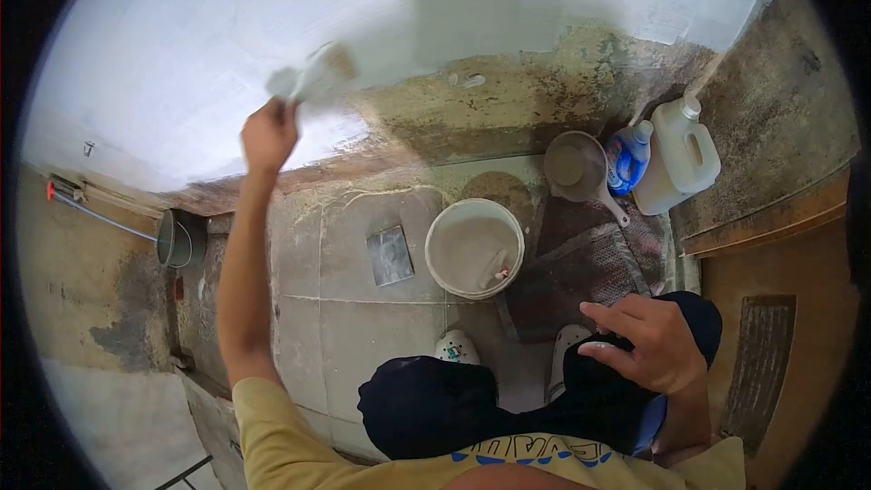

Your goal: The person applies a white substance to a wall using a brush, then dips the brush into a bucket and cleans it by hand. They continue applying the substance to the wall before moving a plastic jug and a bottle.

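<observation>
Holding what looks like a brush [322,73] (pretty blurry), the left hand [269,134] is clamped on one end up by the wall [181,54], and the brush's long axis slants up and right from there. Right hand [646,340] is way farther off, nothing in it, thumb and fingers apart over the knee [694,319], bucket [456,229] between the two.

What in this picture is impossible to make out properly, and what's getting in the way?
All in the head view:
- Tool in the left hand: blur hides its exact outline.
- Shoes: their back parts are hidden by the dark-clad legs.
- Blue bottle: its label's writing is too small to read.
- Dark bucket: too small and dim to show any contents.
</observation>
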The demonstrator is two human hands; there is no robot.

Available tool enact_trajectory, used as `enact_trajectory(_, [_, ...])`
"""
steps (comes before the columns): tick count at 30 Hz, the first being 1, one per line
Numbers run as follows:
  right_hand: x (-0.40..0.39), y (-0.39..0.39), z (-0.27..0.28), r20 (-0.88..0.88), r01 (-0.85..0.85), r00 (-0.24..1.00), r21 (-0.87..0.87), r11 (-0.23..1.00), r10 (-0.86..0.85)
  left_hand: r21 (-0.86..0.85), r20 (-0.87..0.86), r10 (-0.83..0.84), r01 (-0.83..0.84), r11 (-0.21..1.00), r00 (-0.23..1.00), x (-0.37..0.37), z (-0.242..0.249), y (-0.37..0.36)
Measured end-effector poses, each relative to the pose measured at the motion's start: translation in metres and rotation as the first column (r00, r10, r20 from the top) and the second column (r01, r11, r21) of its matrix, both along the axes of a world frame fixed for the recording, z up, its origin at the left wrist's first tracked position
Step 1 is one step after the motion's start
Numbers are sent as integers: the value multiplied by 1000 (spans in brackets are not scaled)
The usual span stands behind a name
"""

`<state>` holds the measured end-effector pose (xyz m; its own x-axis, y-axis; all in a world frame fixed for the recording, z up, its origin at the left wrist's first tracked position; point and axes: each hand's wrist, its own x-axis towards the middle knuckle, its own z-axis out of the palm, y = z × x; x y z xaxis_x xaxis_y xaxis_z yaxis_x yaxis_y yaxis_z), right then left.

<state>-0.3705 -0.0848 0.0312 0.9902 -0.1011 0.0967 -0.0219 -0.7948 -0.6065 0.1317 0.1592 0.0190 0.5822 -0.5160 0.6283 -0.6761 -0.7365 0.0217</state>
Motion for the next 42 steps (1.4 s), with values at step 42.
enact_trajectory(42, [-5,-9,0,41,-66,997,-23,998,67,-27,17,343,-342,939,939,32,-6,140])
